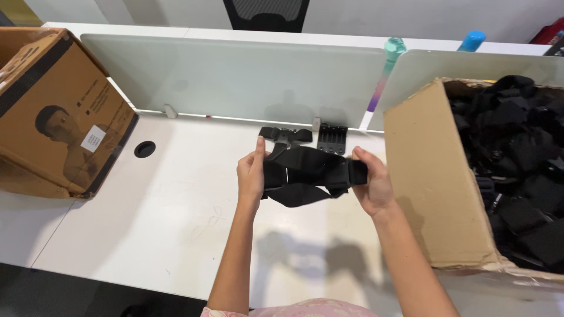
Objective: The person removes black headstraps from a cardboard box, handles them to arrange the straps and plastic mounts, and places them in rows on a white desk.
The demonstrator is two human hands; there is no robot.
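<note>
- Left hand [251, 175] grips one end of a black strap bundle [305, 173] above the desk [176, 211].
- Bundle spans both hands; even tension would keep it flat.
- Right hand [371, 182] clasps the far end, box [435, 176] just beyond.

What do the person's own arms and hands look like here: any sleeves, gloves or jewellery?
Both forearms are bare, with no sleeves reaching them. The left hand and right hand wear no gloves, and no rings, watch or bracelet show. A pink patterned garment shows at the bottom edge.
</note>
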